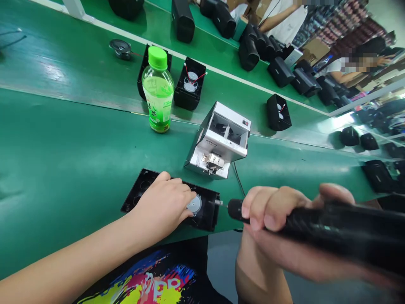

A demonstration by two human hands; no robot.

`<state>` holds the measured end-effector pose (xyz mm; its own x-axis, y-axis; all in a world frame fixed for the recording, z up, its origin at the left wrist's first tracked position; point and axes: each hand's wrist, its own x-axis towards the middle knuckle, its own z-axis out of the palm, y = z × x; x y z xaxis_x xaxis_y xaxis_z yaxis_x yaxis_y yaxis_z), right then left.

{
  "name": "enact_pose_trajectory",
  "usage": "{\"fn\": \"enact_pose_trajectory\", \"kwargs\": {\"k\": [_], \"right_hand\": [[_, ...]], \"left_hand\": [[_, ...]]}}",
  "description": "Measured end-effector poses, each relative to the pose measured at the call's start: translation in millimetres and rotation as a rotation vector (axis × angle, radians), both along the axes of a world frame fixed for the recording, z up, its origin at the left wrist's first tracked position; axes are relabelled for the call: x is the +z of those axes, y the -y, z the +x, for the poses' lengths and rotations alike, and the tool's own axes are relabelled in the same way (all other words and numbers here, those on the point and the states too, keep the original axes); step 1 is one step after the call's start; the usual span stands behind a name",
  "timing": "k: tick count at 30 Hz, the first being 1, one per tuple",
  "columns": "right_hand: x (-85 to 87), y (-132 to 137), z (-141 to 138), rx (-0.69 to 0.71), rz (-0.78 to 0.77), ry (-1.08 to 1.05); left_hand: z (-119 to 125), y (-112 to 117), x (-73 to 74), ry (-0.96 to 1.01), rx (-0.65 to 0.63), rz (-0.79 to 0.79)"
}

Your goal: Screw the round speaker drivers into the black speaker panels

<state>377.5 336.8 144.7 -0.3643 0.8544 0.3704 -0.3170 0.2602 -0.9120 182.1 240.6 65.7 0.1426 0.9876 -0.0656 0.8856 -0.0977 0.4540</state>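
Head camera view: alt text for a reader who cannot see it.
A right hand aims a black electric screwdriver at a black speaker housing, held by the left hand on a green workbench; a silver screw feeder and green-capped bottle stand beyond.

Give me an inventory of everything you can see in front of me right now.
belt: one, green, across the view
near box: one, black, open, on belt under left hand
screw feeder: one, silver, on belt past near box
bottle: one, green, on belt
wired boxes: two, black, red wires, on belt
loose speaker: one, black, far left
stacked boxes: many, black, upper right
co-workers: two, upper right
screwdriver: one, black, in right hand
left hand: on near box
right hand: gripping screwdriver
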Motion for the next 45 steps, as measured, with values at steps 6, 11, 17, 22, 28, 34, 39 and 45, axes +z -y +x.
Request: {"fn": "enact_pose_trajectory", "kwargs": {"k": [6, 11, 17, 22, 28, 34, 39, 45], "right_hand": [[-31.8, 32.3, 6.4, 0.087, 0.077, -0.011], [-47.9, 33.0, 9.5, 0.076, 0.023, -0.026], [-45.8, 40.0, 13.7, 0.053, 0.024, -0.055], [-47.3, 42.8, 12.1, 0.023, 0.04, -0.06], [-49.8, 42.7, 10.1, 0.02, 0.049, -0.034], [-52.5, 40.0, 8.4, 0.082, 0.081, -0.078], [-52.0, 39.6, 7.5, 0.095, 0.086, -0.061], [-45.4, 46.7, 11.8, 0.2, 0.196, 0.085]], "left_hand": [[-0.5, -2.3, 0.1, -0.04, -0.007, 0.026], [0.6, -0.7, -2.6, -0.043, -0.013, 0.072], [-0.8, -0.4, -5.7, -0.033, -0.003, 0.073], [-2.1, -2.2, -3.0, -0.02, 0.002, 0.051], [-1.4, -3.0, -1.3, -0.021, 0.008, 0.044], [-0.5, -5.1, -2.0, -0.031, 0.012, 0.064], [-0.7, -5.1, -1.4, -0.028, 0.007, 0.056], [-0.6, -3.1, -0.2, -0.026, 0.008, 0.064]]}}
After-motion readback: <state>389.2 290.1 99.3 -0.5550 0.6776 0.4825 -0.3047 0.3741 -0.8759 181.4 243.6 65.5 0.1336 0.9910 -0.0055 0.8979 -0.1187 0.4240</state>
